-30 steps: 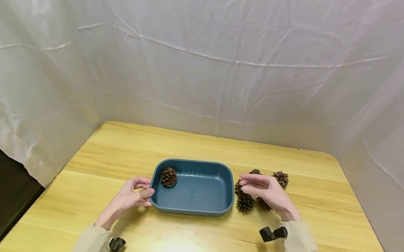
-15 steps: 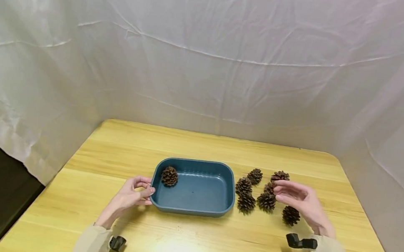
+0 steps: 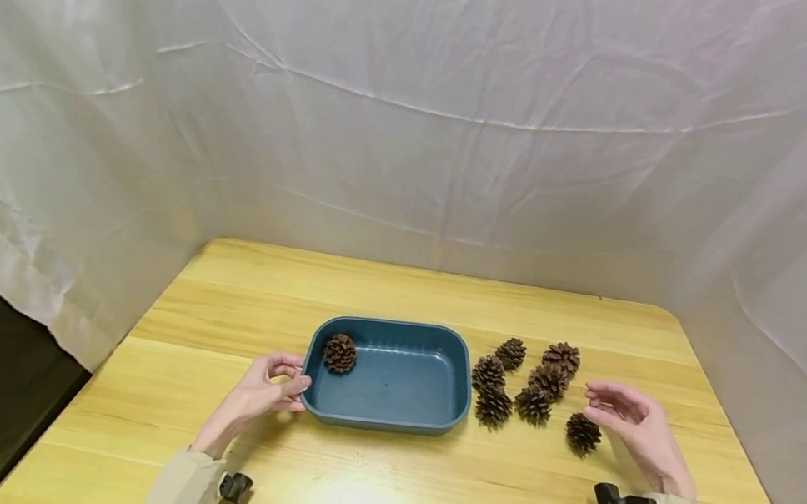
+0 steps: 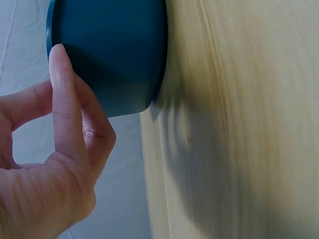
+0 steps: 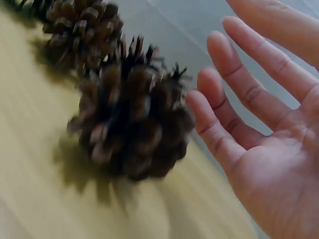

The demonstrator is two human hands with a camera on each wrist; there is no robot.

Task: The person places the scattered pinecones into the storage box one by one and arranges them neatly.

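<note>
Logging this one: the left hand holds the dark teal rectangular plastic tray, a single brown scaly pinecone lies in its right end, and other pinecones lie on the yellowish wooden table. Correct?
Not quite: the head view shows the single pinecone at the left end of the tray. The rest stands, including the left hand holding the tray.

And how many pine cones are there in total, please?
8: one pine cone at the left inside the blue tray, three just right of it, three farther right, one beside the right hand.
</note>
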